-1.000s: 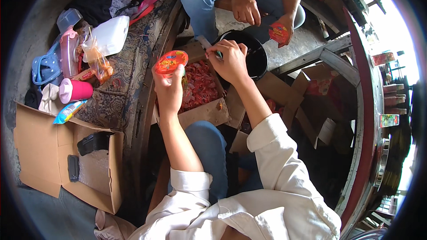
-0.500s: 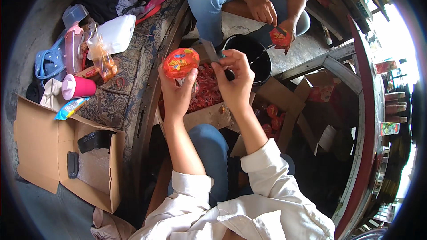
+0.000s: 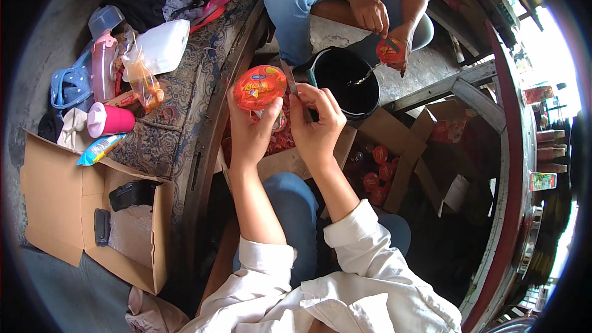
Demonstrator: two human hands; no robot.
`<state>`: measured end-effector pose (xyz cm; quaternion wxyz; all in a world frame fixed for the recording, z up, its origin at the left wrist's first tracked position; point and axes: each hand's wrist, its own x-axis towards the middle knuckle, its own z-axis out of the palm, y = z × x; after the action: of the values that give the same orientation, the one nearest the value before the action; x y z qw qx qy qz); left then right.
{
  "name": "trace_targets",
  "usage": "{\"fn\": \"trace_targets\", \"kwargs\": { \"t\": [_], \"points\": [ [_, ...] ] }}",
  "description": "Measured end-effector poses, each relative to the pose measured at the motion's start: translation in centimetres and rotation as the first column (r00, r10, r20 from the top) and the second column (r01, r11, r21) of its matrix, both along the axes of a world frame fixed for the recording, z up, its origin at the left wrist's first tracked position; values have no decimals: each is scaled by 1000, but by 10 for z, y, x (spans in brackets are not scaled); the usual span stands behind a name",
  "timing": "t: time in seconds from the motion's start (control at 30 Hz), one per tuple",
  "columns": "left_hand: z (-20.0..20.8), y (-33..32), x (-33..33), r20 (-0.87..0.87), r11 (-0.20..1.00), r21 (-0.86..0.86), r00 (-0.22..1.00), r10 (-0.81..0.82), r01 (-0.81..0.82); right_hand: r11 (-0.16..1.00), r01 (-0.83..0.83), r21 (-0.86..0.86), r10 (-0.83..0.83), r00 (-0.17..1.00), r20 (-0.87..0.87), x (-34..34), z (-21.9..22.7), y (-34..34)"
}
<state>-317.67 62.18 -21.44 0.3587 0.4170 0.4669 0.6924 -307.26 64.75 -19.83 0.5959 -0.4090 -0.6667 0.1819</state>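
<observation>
My left hand (image 3: 251, 124) is wrapped round a plastic cup with a printed red lid (image 3: 260, 88), its top turned toward me. In my right hand (image 3: 319, 120) is a knife (image 3: 288, 80), its narrow blade pointing up beside the cup's right edge. Behind and below my hands stands a cardboard box of red cups or lids (image 3: 280, 142), partly hidden by them. Across from me, a co-worker's hands (image 3: 398, 46) hold a similar red-lidded cup (image 3: 390, 50). Clear liquid runs from that cup into a black bucket (image 3: 327, 65).
On the right, another carton holds several red-topped cups (image 3: 378, 176). A wooden frame (image 3: 481, 100) bounds that side. To the left, a patterned mat (image 3: 209, 49) carries a pink tumbler (image 3: 111, 120), bags and a white container (image 3: 163, 46). An open cardboard box (image 3: 55, 197) stands nearer me.
My right hand has moved left and down, bringing the knife against or close to the cup's edge. The cup has shifted slightly right. Liquid still pours from the co-worker's cup.
</observation>
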Motion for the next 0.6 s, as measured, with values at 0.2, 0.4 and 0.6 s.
{"fn": "trace_targets", "kwargs": {
  "t": [0.2,0.4,0.6],
  "points": [
    [0,2,4,-9,1000,-9,1000,11,-11,999,33,22,-33,999,12,-1,-2,-1],
    [5,-1,4,-67,998,-63,998,-1,-4,993,65,102,-73,994,76,-1,-4,5],
    [1,-3,4,-44,999,-38,999,-29,28,986,63,152,-85,987,138,1,-1,10]
  ]
}}
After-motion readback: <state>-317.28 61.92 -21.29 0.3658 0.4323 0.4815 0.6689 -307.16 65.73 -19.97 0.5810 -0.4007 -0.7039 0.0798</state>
